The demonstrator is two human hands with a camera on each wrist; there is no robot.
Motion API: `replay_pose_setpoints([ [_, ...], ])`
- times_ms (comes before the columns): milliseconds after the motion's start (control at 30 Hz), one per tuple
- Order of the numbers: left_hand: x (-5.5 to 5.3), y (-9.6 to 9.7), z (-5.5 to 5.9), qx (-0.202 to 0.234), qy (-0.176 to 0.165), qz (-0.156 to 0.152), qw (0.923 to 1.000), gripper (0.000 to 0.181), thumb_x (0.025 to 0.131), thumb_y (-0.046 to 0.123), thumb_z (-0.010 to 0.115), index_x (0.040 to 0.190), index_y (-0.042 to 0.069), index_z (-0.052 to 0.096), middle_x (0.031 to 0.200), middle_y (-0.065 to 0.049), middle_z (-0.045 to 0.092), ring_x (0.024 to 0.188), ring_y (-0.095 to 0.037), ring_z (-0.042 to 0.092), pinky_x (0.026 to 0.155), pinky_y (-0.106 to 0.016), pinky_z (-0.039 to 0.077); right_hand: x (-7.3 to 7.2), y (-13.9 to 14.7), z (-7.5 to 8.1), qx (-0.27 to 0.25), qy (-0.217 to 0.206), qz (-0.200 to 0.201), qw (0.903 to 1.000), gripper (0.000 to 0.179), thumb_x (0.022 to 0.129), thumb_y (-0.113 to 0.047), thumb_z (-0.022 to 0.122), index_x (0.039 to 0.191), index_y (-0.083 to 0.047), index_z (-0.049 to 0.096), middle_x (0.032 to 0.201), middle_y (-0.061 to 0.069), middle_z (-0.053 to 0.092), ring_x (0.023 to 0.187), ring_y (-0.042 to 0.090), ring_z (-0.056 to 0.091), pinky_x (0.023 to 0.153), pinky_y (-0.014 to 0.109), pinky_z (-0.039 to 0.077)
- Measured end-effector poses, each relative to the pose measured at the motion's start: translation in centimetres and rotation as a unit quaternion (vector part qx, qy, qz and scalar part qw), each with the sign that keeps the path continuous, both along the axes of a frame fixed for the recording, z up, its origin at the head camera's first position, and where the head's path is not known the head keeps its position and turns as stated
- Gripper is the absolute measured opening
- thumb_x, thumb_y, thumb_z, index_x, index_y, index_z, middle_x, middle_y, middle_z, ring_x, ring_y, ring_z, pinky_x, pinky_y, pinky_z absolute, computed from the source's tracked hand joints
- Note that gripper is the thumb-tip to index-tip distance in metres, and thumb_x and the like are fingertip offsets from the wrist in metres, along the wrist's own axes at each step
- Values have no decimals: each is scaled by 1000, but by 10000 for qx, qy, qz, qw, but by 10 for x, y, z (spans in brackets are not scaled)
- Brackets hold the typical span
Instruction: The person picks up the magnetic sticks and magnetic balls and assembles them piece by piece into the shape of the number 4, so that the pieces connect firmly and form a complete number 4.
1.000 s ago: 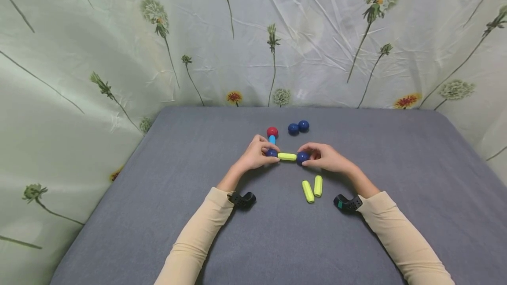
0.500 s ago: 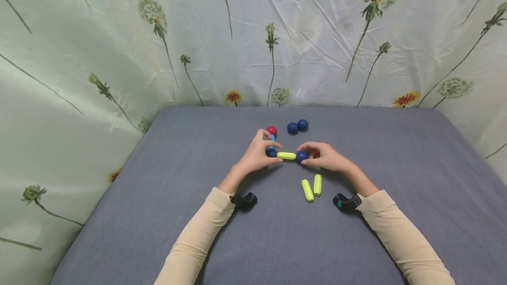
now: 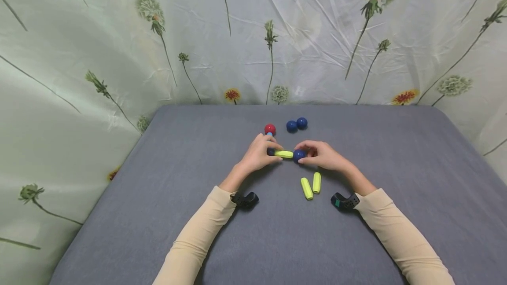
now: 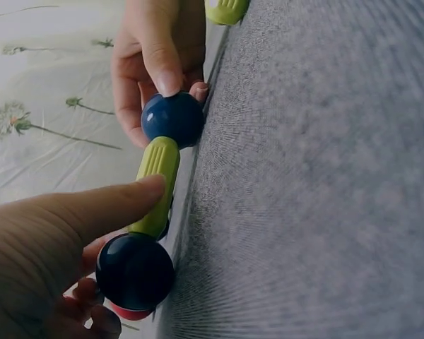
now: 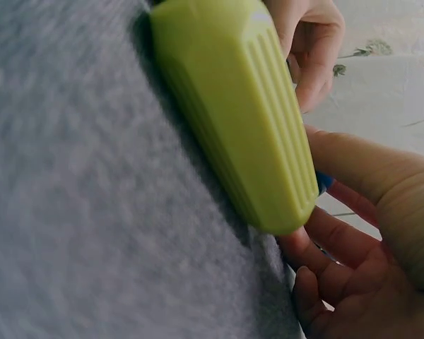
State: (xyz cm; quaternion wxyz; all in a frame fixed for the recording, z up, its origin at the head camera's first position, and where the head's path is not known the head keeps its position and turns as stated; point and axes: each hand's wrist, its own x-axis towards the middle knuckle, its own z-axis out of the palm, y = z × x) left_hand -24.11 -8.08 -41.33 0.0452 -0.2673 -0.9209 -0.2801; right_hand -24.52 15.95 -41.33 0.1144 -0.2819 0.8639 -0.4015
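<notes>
A yellow-green ribbed rod (image 3: 284,154) lies between two dark blue balls, joined end to end in the left wrist view. My left hand (image 3: 257,155) pinches this rod near its left end, the thumb along its side. The left blue ball (image 4: 136,272) sits under that hand and is partly covered in the head view. My right hand (image 3: 324,156) holds the right blue ball (image 3: 299,156) between thumb and fingers. Behind the left hand, a light blue rod (image 3: 270,134) shows only its tip, against a red ball (image 3: 270,129).
Two more dark blue balls (image 3: 297,124) sit together farther back on the grey table (image 3: 190,144). Nearer the person, two loose yellow-green rods (image 3: 311,185) lie side by side, left of the right wrist. A flower-printed curtain (image 3: 222,56) hangs behind the table.
The left hand's fingers have let go of the left blue ball, spread, and come to pinch the yellow-green rod. They now cover most of the light blue rod. The right hand keeps its ball.
</notes>
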Motion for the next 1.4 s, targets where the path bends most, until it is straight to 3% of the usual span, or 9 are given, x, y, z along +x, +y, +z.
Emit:
replay_pose_setpoints([
  [167,-3,-1,-2,-34,-11,102,9999,24,77,25,77,99,15,75,96,0,71,78,-14,45,68,-23,31,0,-1,0,12,-20,-56,10000,35,83,-17,70,116,-8,61,106,12,63,71,11,53,66,23,43],
  [533,-5,-2,-5,67,-72,67,9999,23,77,24,77,98,15,76,96,0,72,78,-14,48,68,-23,31,1,3,3,145,-273,-185,9994,40,84,-17,68,119,-1,58,104,16,64,77,8,56,69,22,45],
  [867,-6,-3,-6,163,-85,24,9998,23,76,24,77,97,14,76,95,-1,72,80,-15,51,69,-24,34,12,6,13,665,-569,-632,9942,26,89,-25,62,98,0,63,80,8,66,70,11,52,61,24,39],
  [1133,-6,-4,-6,195,-19,-27,9998,23,76,23,77,97,14,76,94,-2,73,82,-16,52,70,-23,33,24,5,14,882,-232,-269,9955,21,90,-26,60,93,-6,66,78,1,61,67,8,45,60,23,36],
  [1400,-8,-3,-6,145,-84,-11,9999,23,77,24,77,97,14,76,95,-1,73,83,-15,53,70,-24,34,39,0,18,962,-289,-35,9949,19,90,-26,61,87,-9,68,72,-3,60,61,4,41,57,21,34],
])
